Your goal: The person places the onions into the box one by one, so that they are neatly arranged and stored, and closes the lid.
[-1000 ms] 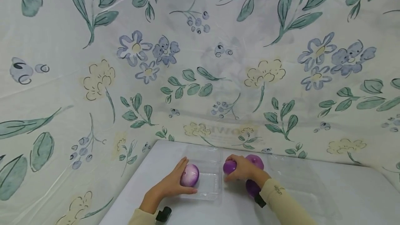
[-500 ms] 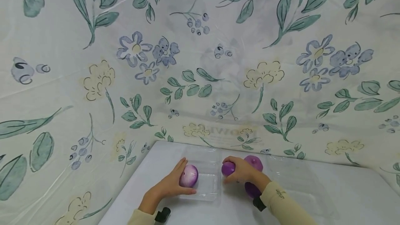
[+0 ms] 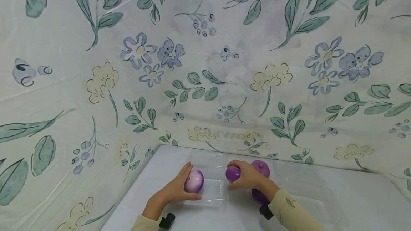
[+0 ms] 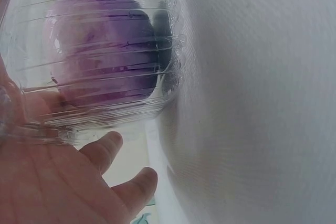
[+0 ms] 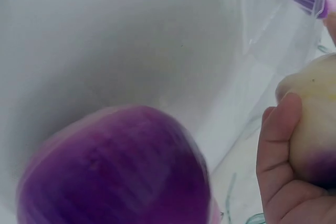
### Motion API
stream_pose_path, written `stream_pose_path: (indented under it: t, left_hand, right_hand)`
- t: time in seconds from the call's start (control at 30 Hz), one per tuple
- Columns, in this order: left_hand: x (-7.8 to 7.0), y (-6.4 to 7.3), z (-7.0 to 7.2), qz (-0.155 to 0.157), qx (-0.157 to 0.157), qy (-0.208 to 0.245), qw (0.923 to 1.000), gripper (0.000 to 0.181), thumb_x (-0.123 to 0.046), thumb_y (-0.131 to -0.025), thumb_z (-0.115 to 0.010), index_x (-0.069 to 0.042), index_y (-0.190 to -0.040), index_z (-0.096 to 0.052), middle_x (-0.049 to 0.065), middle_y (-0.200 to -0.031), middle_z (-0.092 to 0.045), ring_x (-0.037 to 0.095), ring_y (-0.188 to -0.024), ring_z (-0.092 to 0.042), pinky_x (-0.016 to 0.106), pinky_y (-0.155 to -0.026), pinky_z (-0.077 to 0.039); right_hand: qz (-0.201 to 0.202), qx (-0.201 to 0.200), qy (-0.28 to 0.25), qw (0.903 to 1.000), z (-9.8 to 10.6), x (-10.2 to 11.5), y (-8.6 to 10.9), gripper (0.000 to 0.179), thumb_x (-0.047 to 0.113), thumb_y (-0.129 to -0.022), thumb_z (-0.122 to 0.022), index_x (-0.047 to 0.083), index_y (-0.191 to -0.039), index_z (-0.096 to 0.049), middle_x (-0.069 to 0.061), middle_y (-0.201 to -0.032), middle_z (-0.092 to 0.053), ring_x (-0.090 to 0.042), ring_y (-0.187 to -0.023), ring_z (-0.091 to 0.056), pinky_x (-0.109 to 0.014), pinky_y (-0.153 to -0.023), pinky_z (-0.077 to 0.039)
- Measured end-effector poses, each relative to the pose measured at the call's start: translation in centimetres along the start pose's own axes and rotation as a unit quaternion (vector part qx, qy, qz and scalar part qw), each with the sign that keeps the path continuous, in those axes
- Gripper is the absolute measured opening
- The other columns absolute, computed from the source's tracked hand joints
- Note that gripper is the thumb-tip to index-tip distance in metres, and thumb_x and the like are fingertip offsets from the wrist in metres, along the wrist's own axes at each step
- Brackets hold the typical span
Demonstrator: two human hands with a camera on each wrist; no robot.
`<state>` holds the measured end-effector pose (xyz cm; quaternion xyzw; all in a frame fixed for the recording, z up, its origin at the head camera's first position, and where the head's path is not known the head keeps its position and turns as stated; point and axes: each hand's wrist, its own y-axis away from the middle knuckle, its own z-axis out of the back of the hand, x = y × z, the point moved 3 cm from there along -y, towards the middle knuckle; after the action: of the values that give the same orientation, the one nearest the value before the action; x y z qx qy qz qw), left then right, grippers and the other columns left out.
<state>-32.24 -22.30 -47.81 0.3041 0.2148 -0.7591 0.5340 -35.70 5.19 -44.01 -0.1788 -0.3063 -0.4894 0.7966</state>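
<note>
A: Left hand (image 3: 174, 189) is resting spread-fingered against the clear plastic tray (image 3: 214, 189); one knock could be sending it skidding!
B: And the right hand (image 3: 245, 178) is gripping a purple onion (image 3: 233, 173); its roundness could be costing that hold.
A: The white-streaked onion (image 3: 194, 181) is sitting inside the tray, beside the left hand.
B: Right-hand one's showing purple and cream!
</note>
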Motion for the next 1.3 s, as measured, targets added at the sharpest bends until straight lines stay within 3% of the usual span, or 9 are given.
stream_pose_path:
  t: [0.47,0.8,1.07,1.3]
  left_hand:
    - [-0.4,-0.2,0.2,0.000,0.000,-0.005,1.0000,0.121,-0.050,-0.071,-0.084,-0.003,-0.158,-0.014,0.018,-0.166,-0.005,0.042,-0.152,-0.012,0.063,-0.116,-0.025]
    - [-0.5,0.1,0.2,0.002,0.006,-0.004,1.0000,0.121,-0.049,-0.072,-0.085,-0.002,-0.158,-0.014,0.020,-0.166,-0.005,0.043,-0.151,-0.012,0.064,-0.115,-0.025]
    - [-0.3,0.3,-0.3,0.005,0.010,0.000,0.9999,0.120,-0.050,-0.072,-0.084,-0.003,-0.158,-0.014,0.019,-0.166,-0.005,0.043,-0.151,-0.013,0.065,-0.115,-0.025]
    - [-0.5,0.3,0.1,-0.007,0.001,-0.005,1.0000,0.119,-0.048,-0.073,-0.084,-0.001,-0.157,-0.014,0.021,-0.166,-0.006,0.044,-0.151,-0.015,0.064,-0.115,-0.025]
  right_hand:
    - [0.029,0.001,-0.047,0.9985,0.4,2.1,0.3,0.070,0.027,-0.070,-0.086,0.017,-0.131,-0.054,-0.010,-0.123,-0.060,-0.026,-0.106,-0.061,-0.049,-0.088,-0.055]
    - [-0.007,0.003,-0.076,0.9971,-0.3,2.8,0.5,0.076,0.022,-0.074,-0.080,0.021,-0.142,-0.046,-0.017,-0.127,-0.049,-0.033,-0.112,-0.057,-0.061,-0.092,-0.051]
    - [0.027,-0.005,-0.075,0.9968,-1.8,2.5,0.3,0.081,0.018,-0.074,-0.084,0.008,-0.141,-0.040,-0.016,-0.132,-0.051,-0.032,-0.117,-0.057,-0.057,-0.096,-0.051]
    - [0.063,-0.013,-0.042,0.9971,-2.3,3.1,-0.1,0.081,0.021,-0.070,-0.085,0.012,-0.141,-0.046,-0.012,-0.127,-0.055,-0.028,-0.114,-0.059,-0.053,-0.096,-0.051]
